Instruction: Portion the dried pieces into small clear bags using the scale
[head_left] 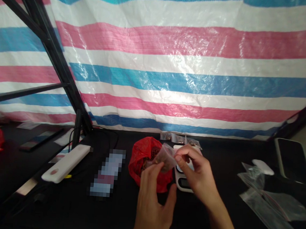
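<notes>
My left hand (152,202) and my right hand (194,172) are both raised over a black table and pinch a small clear plastic bag (165,156) with dark reddish bits inside. The left fingers hold its lower edge, the right fingers its upper right corner. Just behind the small bag lies an open red plastic bag (145,159) full of the same dark reddish pieces. A small white digital scale (183,182) sits under my right hand, mostly covered by it. Filled small bags (180,139) lie behind the scale.
A white power bank (66,162) with a cable lies at left, a pixelated patch (107,174) beside it. Empty clear bags (270,205) are heaped at right, near a white oval object (262,167) and a dark phone (293,161). A striped tarp (173,59) hangs behind; a black frame (54,57) stands at left.
</notes>
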### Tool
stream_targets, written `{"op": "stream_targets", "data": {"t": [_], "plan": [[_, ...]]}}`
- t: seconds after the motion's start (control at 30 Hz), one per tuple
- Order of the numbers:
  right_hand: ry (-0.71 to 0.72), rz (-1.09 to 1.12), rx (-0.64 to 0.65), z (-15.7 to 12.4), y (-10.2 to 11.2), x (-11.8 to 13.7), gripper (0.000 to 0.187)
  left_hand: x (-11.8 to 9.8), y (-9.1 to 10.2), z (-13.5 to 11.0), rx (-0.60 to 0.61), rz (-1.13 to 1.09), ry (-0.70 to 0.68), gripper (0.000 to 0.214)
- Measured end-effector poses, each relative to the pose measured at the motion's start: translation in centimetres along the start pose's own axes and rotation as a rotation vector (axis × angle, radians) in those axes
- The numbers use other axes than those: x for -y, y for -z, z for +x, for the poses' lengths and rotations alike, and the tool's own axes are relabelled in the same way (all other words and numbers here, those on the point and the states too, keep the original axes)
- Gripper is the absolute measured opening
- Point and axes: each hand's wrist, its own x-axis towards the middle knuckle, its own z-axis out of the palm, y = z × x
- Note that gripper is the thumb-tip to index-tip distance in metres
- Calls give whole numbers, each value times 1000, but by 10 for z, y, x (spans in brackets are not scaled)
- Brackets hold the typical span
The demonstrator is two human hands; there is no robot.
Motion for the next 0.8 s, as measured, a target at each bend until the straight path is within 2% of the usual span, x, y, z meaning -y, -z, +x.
{"op": "stream_targets", "data": {"t": [0.07, 0.13, 0.23, 0.3, 0.37, 0.43, 0.53, 0.63, 0.8], "plan": [[-20, 100, 163, -3, -20, 17, 15, 4, -2, 1, -103, 10, 69, 58], [-77, 136, 280, -7, -36, 26, 12, 10, -2, 3, -185, 8, 107, 59], [-117, 161, 341, -10, -49, 30, 12, 21, 3, 8, -279, 53, 122, 51], [-110, 212, 351, -9, -51, 29, 12, 25, 10, 11, -299, 88, 123, 43], [-113, 267, 320, -6, -50, 25, 16, 27, 18, 15, -254, 53, 181, 34], [-147, 241, 255, -3, -49, 17, 23, 28, 25, 18, -174, -29, 309, 26], [-162, -60, 199, -1, -53, -2, 20, 33, 35, 20, -104, -53, 452, 13], [-88, -386, 244, -5, -61, -23, 18, 40, 43, 17, -31, 65, 489, 5], [-33, -511, 350, -9, -70, -35, 31, 36, 50, 15, 182, 287, 591, 12]]}}
